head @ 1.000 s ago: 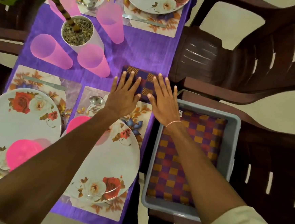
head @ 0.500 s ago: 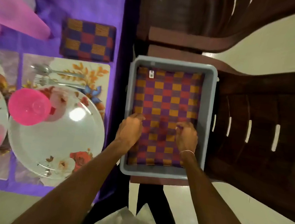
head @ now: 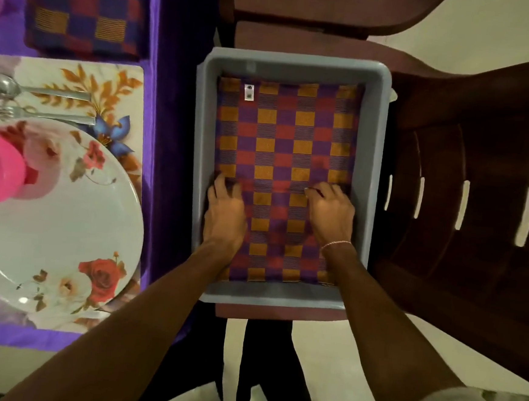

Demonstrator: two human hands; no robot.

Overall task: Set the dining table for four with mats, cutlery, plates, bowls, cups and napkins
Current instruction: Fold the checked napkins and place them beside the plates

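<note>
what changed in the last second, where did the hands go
Both hands left the folded napkin on the table and moved over into the grey tub on the chair. There the left hand and the right hand now pinch the checked cloth with curled fingers, bunching it slightly. The folded napkin stayed where it was pressed; the plate, spoon and fork have not moved.

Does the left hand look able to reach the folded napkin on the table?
Probably yes, once the left hand releases the checked cloth: only the tray wall separates it from the folded napkin.
</note>
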